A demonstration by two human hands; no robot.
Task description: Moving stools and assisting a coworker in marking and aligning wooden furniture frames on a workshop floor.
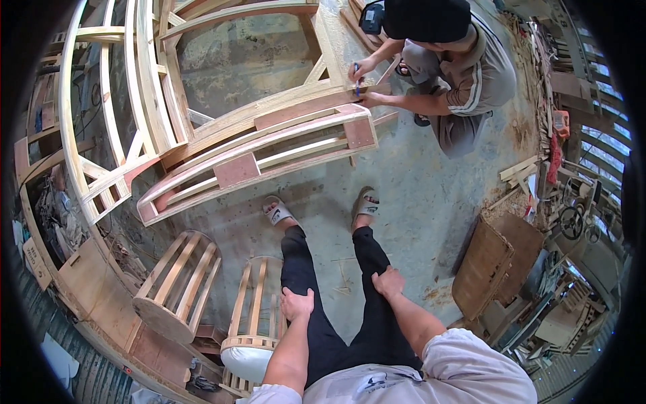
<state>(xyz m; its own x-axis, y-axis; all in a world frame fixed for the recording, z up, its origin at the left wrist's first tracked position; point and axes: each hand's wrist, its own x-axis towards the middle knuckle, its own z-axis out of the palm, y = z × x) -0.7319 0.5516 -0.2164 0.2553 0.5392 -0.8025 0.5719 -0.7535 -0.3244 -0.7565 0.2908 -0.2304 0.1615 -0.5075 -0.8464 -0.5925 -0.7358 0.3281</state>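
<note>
- The concrete floor (431,195) is running under everything, with sawdust and offcuts spreading along its right side.
- A large open wooden frame (269,106) is filling the upper left, its beams curving across the floor.
- A slimmer curved frame (237,171) with pinkish panels is lying alongside the large one, ahead of the person's feet and well apart from the fingers.
- A co-worker (474,84) in a dark cap is crouching at the right end of the frames.
- The black trousers (367,316) are lying directly under the fingers of both hands, one leg beneath each.
- A brown open box (481,266) is standing tilted on the floor, to the right of the person's legs.
- Two slatted wooden drums (165,322) are occupying the floor to the left of the legs; the nearer one is touching a white cushion (247,363) at its end.
- The left hand (297,304) is resting on the left trouser leg, its fingers loose and released.
- The right hand (389,283) is resting on the right leg, its fingers likewise relaxing over the cloth.
- Light sandals (277,211) are covering the feet, planted apart.
- A blue pen (356,71) is sitting in one of the co-worker's hands, above the wood.
</note>
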